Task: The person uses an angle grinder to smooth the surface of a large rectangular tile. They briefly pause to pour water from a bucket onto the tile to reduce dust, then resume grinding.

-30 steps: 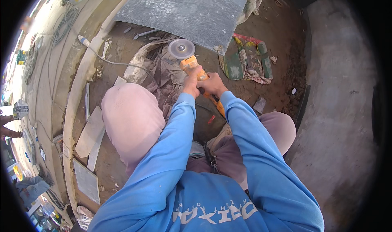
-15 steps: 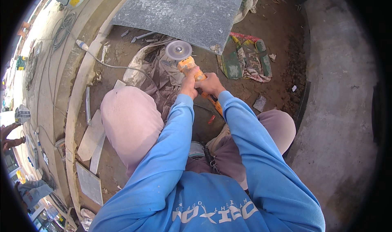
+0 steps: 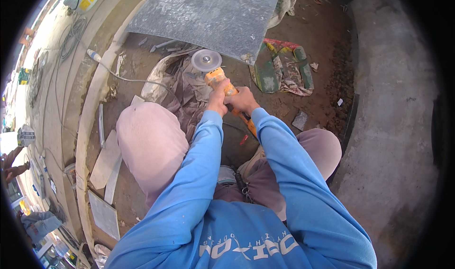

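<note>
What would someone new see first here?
Probably the orange grinder near the middle, held by the left hand and the right hand, with its round disc at the far end. Beyond it, a big grey sheet fills the top middle. Right of the disc, a crumpled green-and-red bag lies on the dirt.

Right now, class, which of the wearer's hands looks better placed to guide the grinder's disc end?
Probably the left hand: it grips the orange grinder nearer the disc, while the right hand holds farther back along the body.
</note>
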Demonstrator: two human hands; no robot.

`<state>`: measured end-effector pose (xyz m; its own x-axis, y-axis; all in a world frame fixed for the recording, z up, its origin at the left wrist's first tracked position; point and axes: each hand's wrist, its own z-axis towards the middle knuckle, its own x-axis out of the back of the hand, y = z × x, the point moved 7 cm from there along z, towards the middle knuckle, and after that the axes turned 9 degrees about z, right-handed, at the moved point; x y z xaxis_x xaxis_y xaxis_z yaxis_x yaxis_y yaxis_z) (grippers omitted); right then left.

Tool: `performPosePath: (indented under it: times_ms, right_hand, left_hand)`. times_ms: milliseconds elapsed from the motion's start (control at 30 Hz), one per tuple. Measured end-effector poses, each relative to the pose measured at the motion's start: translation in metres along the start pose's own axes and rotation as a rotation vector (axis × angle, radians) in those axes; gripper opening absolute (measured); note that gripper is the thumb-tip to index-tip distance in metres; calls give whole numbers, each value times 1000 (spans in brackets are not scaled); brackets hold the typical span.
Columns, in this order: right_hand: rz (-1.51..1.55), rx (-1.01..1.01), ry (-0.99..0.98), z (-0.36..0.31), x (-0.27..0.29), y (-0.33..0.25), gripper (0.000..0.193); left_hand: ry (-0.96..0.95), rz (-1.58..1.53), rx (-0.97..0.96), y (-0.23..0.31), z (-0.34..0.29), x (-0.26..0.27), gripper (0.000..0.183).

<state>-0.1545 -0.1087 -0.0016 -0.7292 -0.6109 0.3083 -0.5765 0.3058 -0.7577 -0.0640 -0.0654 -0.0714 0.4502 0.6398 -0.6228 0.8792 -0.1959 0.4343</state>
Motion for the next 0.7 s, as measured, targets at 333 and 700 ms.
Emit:
performPosePath:
  times_ms: [333,700]
  right_hand:
    - [27,26,-6,-6,2,-1,43]
    - [22,57,0,-10,-1,-12,45]
  left_hand:
    - [-14,88,-5,-6,7,2,47]
    - [21,134,12,0,7,7,51]
